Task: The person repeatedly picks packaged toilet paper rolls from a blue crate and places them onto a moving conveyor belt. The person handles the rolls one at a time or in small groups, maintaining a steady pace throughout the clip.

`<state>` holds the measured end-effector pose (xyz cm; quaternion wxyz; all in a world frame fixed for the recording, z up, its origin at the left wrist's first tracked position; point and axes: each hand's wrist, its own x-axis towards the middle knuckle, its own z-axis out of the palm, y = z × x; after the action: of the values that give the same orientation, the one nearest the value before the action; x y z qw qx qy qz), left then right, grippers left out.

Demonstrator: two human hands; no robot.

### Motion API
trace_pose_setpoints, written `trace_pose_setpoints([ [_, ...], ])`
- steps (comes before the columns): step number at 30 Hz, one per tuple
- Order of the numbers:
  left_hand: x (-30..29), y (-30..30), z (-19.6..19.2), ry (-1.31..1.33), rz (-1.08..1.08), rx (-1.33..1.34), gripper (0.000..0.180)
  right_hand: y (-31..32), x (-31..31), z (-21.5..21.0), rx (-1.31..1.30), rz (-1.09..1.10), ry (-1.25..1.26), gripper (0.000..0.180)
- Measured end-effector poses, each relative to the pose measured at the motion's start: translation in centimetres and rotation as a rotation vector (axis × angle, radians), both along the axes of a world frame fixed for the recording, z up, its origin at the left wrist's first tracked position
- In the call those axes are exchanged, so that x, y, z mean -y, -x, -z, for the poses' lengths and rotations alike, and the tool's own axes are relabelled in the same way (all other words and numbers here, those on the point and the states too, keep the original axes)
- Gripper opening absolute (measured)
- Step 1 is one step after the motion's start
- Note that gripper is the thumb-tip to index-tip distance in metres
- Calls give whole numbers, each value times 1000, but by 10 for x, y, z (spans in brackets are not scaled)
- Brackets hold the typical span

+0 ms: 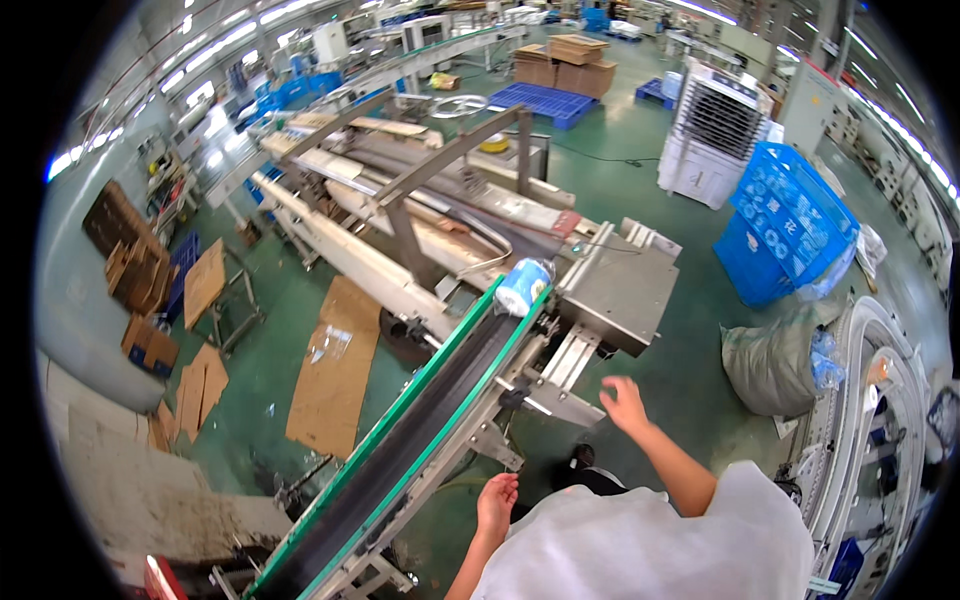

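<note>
My left hand [495, 506] is low beside the conveyor's right side, near a metal bracket [497, 447]. Its fingers are curled together, and no object shows in them. Farther right, my right hand [624, 404] hangs in the air by the conveyor's metal side plate [566, 404]. The fingers are bent but apart, with nothing between them. A sloping conveyor with a black belt [410, 430] and green edge rails runs from the lower left toward the middle. At its far end lies a blue-and-white wrapped roll-shaped pack [523, 287], out of reach of both hands.
A long machine frame [400, 235] with metal bars stands beyond the belt. On the right are a blue crate [785, 225], a grey sack [768, 370] and a curved conveyor [850, 440]. Flattened cardboard [335, 370] lies on the green floor at left.
</note>
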<state>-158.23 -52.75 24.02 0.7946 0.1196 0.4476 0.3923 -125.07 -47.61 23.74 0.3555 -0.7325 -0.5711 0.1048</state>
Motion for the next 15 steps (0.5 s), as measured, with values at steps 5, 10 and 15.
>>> trace_pose_setpoints([
  [5, -13, -80, 5, 10, 242, -22, 16, -39, 91, 52, -254, 165, 233, 33],
  [10, -28, -192, 5, -32, 512, -37, 16, -110, 96, 49, -261, 185, 174, 33],
  [15, -38, -343, -8, -18, 791, -9, 17, -220, 92, 47, -345, 194, 144, 32],
])
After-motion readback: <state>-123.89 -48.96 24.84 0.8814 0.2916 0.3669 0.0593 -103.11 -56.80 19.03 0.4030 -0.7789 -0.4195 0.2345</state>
